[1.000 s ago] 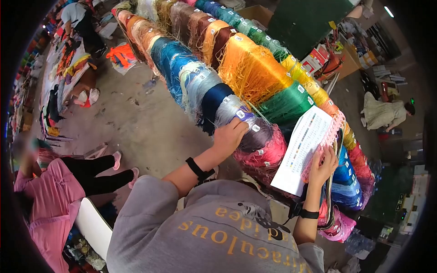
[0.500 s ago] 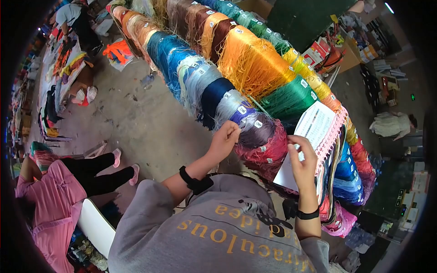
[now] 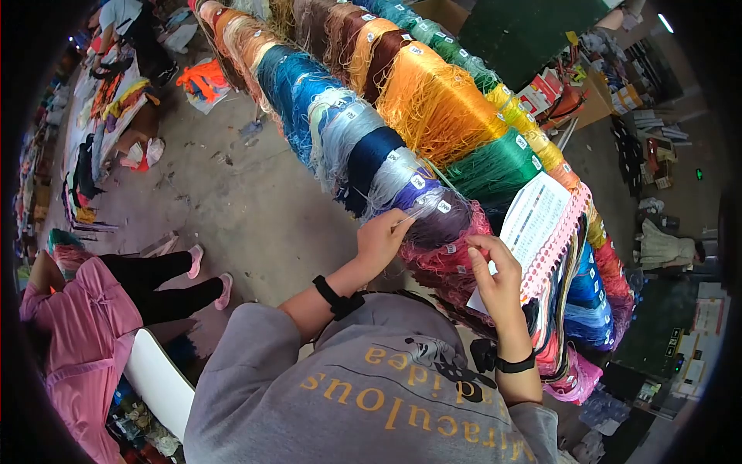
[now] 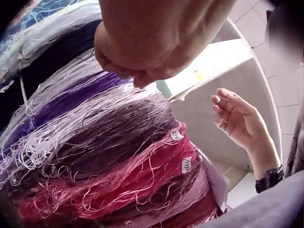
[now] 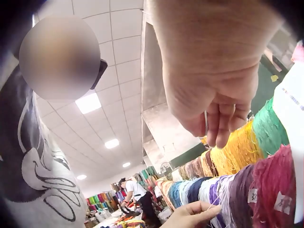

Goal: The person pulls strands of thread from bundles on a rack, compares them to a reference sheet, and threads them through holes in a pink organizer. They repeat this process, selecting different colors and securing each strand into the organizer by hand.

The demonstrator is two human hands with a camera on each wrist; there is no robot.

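My left hand [image 3: 380,243] is at the near side of the front row of thread hanks, beside a pale lavender hank [image 3: 429,203]. In the right wrist view, the left thumb and forefinger [image 5: 197,211] pinch a thin pale thread [image 5: 216,202] coming off the hanks. A purple hank [image 4: 61,107] and a dusky mauve one [image 4: 118,128] lie just below that hand. My right hand [image 3: 498,274] hovers beside the red hank [image 3: 433,259], its fingers loosely bent and nothing visible in them. Behind it a white printed sheet [image 3: 533,213] rests over the hanks, with a pink looped edging [image 3: 560,243].
Parallel rows of hanks with small number labels stretch away, including orange [image 3: 437,100] and green [image 3: 495,166]. A person in pink [image 3: 93,325] sits at left by a white chair back [image 3: 158,383]. Another person [image 3: 127,31] bends over a cloth-covered table.
My right hand has left the sheet's pink edge and moved left toward the red hank. My left hand has drawn back from the purple hank's label toward my body.
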